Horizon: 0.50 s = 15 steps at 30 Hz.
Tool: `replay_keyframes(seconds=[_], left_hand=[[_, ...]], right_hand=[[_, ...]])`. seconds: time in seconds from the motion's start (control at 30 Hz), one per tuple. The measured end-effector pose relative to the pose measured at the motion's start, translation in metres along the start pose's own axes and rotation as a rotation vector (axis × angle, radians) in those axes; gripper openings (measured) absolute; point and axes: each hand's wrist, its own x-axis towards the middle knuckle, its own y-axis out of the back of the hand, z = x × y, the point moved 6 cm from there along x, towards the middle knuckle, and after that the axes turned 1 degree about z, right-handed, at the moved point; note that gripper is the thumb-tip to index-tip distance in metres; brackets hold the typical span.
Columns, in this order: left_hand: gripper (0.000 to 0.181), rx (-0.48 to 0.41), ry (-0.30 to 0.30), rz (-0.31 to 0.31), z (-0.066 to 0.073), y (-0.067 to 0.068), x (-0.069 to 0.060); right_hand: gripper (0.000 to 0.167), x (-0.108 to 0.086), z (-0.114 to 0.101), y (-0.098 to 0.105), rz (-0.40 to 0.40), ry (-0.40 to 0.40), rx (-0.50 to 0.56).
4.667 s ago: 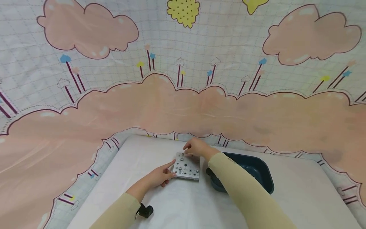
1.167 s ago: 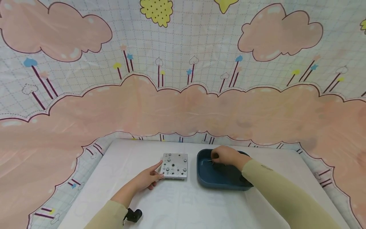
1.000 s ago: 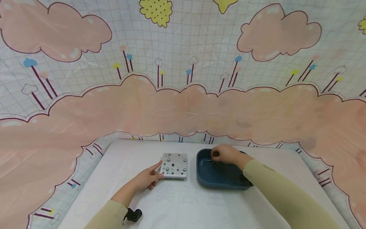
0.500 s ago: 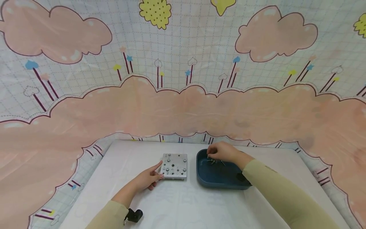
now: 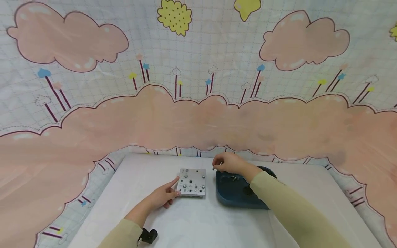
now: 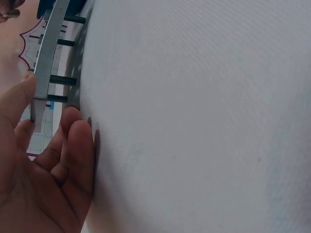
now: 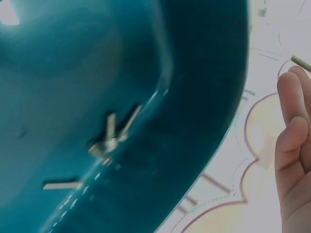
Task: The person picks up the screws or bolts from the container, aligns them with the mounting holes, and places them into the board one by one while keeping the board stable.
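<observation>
A square silver metal plate (image 5: 194, 176) with holes and several screw heads lies on the white table. My left hand (image 5: 161, 196) holds its left edge, index finger at the far corner and thumb at the near corner. Threaded screws (image 6: 63, 80) stick out from its underside in the left wrist view. Just above the left rim of the dark blue tray (image 5: 238, 203), my right hand (image 5: 228, 162) pinches a small screw (image 7: 301, 63), whose shank tip shows past the fingertips. Several loose screws (image 7: 111, 141) lie inside the tray.
The tray stands right of the plate, a narrow gap between them. A black device (image 5: 149, 236) is strapped at the left wrist. A patterned cloth (image 5: 198, 120) with clouds hangs behind the white table (image 5: 192, 227).
My right hand went from the plate to the tray, picked among the screws, then rose and moved left with one screw. My left hand stays at the plate. The view shifted slightly.
</observation>
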Motion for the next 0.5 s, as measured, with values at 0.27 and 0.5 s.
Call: replay_keyframes(seconds=[0.27,0.5], left_hand=[[0.073,0.014,-0.011,-0.002,-0.004,-0.004,-0.001],[0.074,0.006,-0.018,-0.002,-0.001,0.001,0.000]], right_hand=[[0.008,0.023,-0.020,-0.021,-0.013,-0.016,0.004],[0.004,0.048,-0.027,-0.034,-0.018,-0.043,-0.040]])
